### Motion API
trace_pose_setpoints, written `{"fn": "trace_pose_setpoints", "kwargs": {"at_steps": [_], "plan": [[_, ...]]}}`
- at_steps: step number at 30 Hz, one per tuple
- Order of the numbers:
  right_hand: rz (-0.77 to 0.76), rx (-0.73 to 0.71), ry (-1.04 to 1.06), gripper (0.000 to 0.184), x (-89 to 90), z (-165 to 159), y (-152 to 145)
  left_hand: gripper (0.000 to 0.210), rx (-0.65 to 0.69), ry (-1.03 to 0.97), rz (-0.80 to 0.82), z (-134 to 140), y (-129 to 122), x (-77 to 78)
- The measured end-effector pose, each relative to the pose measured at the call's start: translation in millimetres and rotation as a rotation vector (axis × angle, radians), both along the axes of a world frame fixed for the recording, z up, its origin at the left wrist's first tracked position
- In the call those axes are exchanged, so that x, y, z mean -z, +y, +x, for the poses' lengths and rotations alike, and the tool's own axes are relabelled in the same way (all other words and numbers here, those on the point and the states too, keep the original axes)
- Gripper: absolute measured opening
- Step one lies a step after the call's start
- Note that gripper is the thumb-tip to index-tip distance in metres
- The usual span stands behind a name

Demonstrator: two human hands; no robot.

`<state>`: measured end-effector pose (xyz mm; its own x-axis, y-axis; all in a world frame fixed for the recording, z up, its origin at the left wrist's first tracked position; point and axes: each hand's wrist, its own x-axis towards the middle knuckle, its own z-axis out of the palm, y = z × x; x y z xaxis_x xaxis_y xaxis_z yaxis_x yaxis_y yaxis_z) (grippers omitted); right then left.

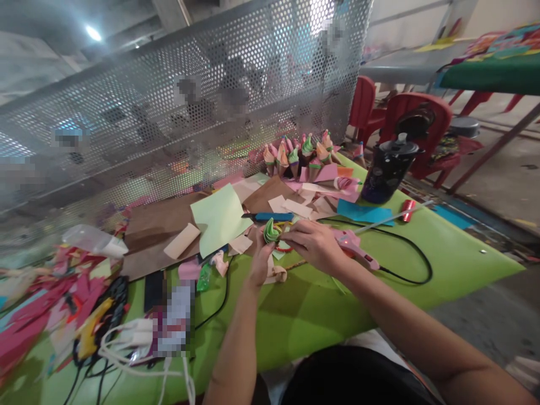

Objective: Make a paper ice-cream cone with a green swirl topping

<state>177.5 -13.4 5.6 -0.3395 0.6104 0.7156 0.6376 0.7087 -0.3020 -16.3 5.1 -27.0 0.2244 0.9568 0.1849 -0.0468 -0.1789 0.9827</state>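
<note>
The green paper swirl (270, 232) is sitting over the green table (312, 306), the left hand's (261, 263) thumb and fingers pinching it. The right hand (318, 243) is reaching toward it, fingertips bunched; whether they are gripping anything, I cannot tell. The step in hand is apparently shaping or fixing the swirl; the next move is likely calling for a steady left pinch. The fingers are hiding its underside. The right forearm is partly covering a pink glue gun (352, 243). Beyond, swirl-topped cones (295, 156) are crowding together.
</note>
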Motion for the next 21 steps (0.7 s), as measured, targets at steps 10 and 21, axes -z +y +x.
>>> {"fn": "trace_pose_setpoints", "kwargs": {"at_steps": [10,21], "plan": [[0.011,0.003,0.023,0.023,-0.9,-0.4,-0.3,0.039,-0.024,-0.02,-0.024,-0.7,2.5,2.8],[0.032,-0.001,0.024,0.02,-1.7,-3.1,-1.3,0.038,-0.052,0.07,-0.054,1.8,-3.2,-8.6]]}}
